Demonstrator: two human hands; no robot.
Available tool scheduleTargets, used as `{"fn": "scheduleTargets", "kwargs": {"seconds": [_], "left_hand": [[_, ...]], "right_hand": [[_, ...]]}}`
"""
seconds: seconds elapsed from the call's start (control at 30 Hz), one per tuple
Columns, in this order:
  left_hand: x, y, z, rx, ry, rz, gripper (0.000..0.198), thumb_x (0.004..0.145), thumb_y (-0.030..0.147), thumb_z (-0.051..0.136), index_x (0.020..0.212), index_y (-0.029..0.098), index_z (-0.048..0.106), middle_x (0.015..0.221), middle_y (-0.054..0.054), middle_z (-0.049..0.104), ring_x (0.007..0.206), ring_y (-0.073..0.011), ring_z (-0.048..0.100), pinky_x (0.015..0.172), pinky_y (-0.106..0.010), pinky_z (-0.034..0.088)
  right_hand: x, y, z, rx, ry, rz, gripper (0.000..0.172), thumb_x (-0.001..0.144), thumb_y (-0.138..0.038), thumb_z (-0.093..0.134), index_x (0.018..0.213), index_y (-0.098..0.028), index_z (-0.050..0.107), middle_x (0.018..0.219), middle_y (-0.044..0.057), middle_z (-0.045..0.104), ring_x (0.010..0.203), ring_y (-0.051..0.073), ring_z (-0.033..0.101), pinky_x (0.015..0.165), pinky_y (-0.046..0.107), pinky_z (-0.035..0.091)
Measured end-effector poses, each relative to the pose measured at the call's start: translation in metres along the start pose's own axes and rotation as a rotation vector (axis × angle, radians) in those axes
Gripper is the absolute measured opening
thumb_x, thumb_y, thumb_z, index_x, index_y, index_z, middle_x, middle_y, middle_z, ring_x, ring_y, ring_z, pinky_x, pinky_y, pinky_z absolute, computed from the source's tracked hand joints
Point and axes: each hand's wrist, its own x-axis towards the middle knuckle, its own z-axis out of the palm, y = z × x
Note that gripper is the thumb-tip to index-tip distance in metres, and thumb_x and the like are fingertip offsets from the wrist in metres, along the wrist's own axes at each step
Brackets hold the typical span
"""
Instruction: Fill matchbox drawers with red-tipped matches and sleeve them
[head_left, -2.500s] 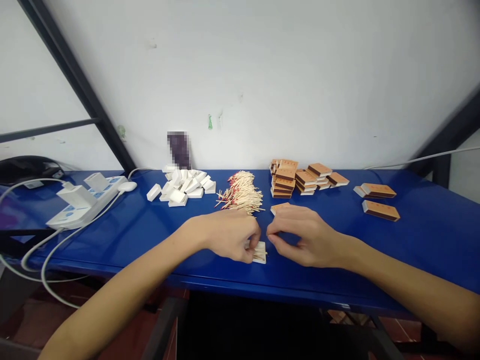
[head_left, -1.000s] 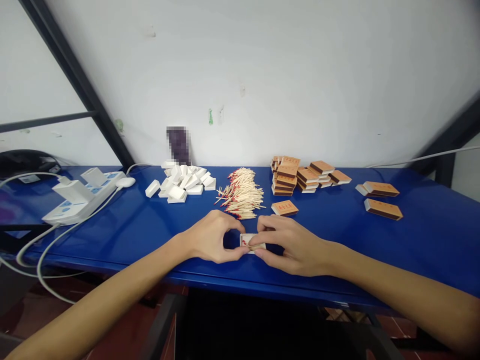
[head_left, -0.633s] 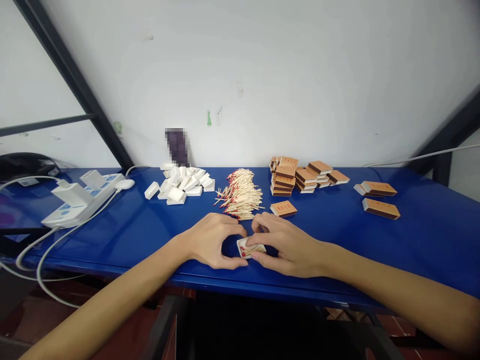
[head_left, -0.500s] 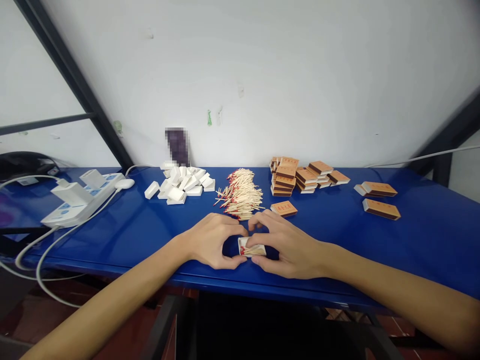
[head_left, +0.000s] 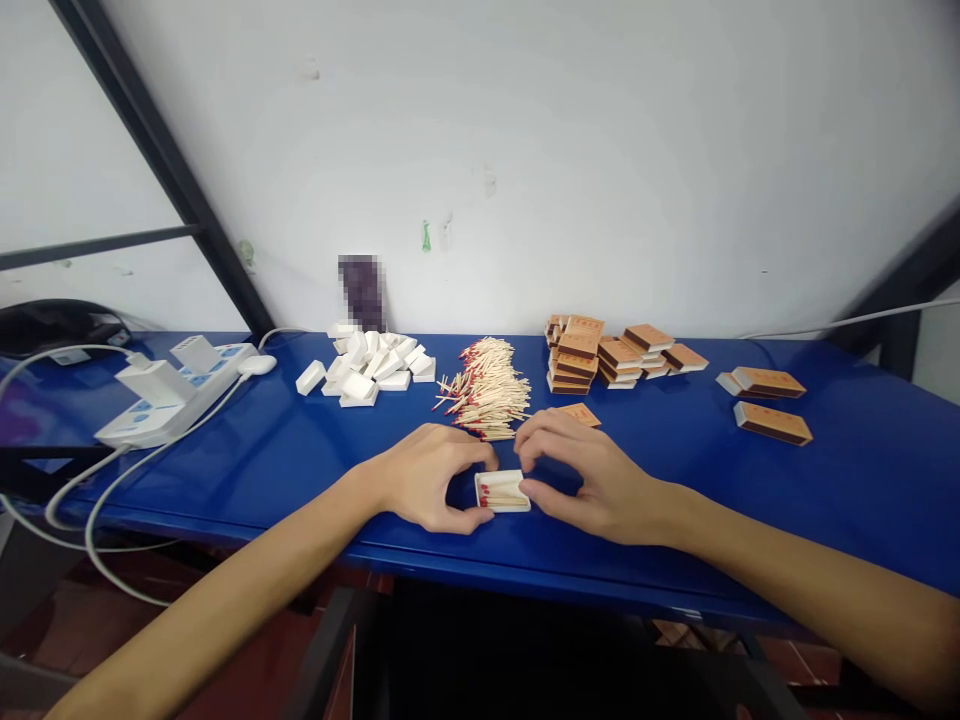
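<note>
A small white matchbox tray point(head_left: 503, 492) with red-tipped matches in it lies flat on the blue table point(head_left: 247, 460) near the front edge. My left hand point(head_left: 431, 478) pinches its left end between thumb and fingers. My right hand point(head_left: 592, 477) grips its right end with curled fingers. Just behind the hands lies a loose heap of matches point(head_left: 486, 388). An orange matchbox sleeve point(head_left: 582, 412) peeks out behind my right hand.
A pile of empty white trays point(head_left: 369, 363) sits at the back left, a stack of orange sleeves point(head_left: 607, 354) at the back right. Two closed matchboxes point(head_left: 771, 402) lie far right. A white power strip with plugs and cables point(head_left: 169, 388) occupies the left end.
The tray held only a few matches earlier and was tilted between my hands; now it lies level on the table. Both hands have stayed on its ends.
</note>
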Motion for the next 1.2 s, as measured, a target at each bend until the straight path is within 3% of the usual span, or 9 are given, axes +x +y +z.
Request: {"fn": "scheduleTargets", "kwargs": {"seconds": [0.13,0.37,0.5,0.63,0.73,0.83,0.93,1.1,1.2], "left_hand": [[0.000,0.001,-0.001,-0.009,0.003,0.000,0.031,0.074,0.042,0.068,0.094,0.019,0.061,0.072,0.002,0.059,0.062,-0.0128,0.053,0.058,-0.025,0.035],[-0.001,0.004,-0.001,0.000,0.045,0.000,0.034,0.072,0.043,0.067,0.096,0.019,0.062,0.066,0.003,0.054,0.058,-0.0120,0.048,0.057,-0.025,0.035],[-0.001,0.004,-0.002,-0.012,0.048,0.012,0.032,0.073,0.042,0.067,0.095,0.019,0.061,0.066,0.003,0.054,0.058,-0.0120,0.047,0.058,-0.025,0.035],[-0.001,0.008,-0.003,-0.028,0.000,0.014,0.033,0.072,0.044,0.069,0.091,0.019,0.061,0.066,0.004,0.052,0.058,-0.0118,0.046,0.058,-0.025,0.034],[-0.002,0.009,-0.003,-0.057,-0.030,0.013,0.040,0.071,0.049,0.070,0.097,0.019,0.062,0.065,0.005,0.049,0.057,-0.0114,0.043,0.057,-0.025,0.034],[-0.003,0.000,-0.004,-0.138,0.034,-0.020,0.038,0.081,0.047,0.062,0.105,0.018,0.062,0.061,0.006,0.044,0.053,-0.0098,0.039,0.055,-0.023,0.034],[0.002,-0.016,-0.005,-0.130,0.202,-0.145,0.025,0.092,0.036,0.050,0.099,0.017,0.064,0.056,0.007,0.039,0.049,-0.0085,0.035,0.054,-0.022,0.033],[0.021,-0.027,-0.016,0.027,0.312,-0.135,0.020,0.089,0.028,0.050,0.083,0.016,0.065,0.058,0.004,0.049,0.053,-0.0091,0.043,0.057,-0.023,0.033],[0.025,-0.014,-0.024,-0.010,0.222,-0.073,0.021,0.087,0.031,0.052,0.088,0.016,0.066,0.059,0.003,0.051,0.054,-0.0105,0.045,0.057,-0.023,0.035]], "right_hand": [[0.000,0.006,0.002,-0.012,0.156,0.049,0.018,0.090,-0.027,0.060,0.076,-0.021,0.052,0.075,0.001,0.060,0.070,0.015,0.055,0.071,0.031,0.041],[0.004,0.016,0.000,-0.010,0.230,0.184,0.028,0.088,-0.041,0.065,0.071,-0.019,0.059,0.071,0.002,0.064,0.065,0.015,0.057,0.062,0.028,0.045],[0.004,0.026,0.001,-0.071,0.174,0.201,0.024,0.089,-0.037,0.065,0.074,-0.019,0.062,0.071,0.002,0.064,0.065,0.015,0.057,0.061,0.027,0.044],[0.003,0.035,0.006,-0.176,0.050,0.231,0.013,0.089,-0.029,0.066,0.081,-0.019,0.067,0.076,0.002,0.066,0.071,0.016,0.058,0.065,0.028,0.042],[0.005,0.036,0.008,-0.257,-0.044,0.230,0.015,0.093,-0.032,0.061,0.091,-0.020,0.070,0.081,0.003,0.069,0.075,0.018,0.061,0.069,0.029,0.041],[0.008,0.032,0.010,-0.347,-0.096,0.152,0.019,0.096,-0.029,0.054,0.103,-0.020,0.070,0.088,0.005,0.070,0.080,0.019,0.063,0.073,0.032,0.041],[0.010,0.028,0.011,-0.428,-0.125,0.090,0.024,0.097,-0.023,0.051,0.114,-0.021,0.068,0.095,0.007,0.069,0.086,0.020,0.063,0.073,0.031,0.041],[0.011,0.027,0.013,-0.498,-0.147,0.122,0.025,0.097,-0.023,0.050,0.111,-0.021,0.070,0.094,0.007,0.066,0.082,0.020,0.060,0.071,0.032,0.039],[0.011,0.028,0.013,-0.495,-0.142,0.099,0.023,0.097,-0.022,0.050,0.106,-0.019,0.071,0.095,0.008,0.065,0.083,0.020,0.059,0.072,0.033,0.039]]}}
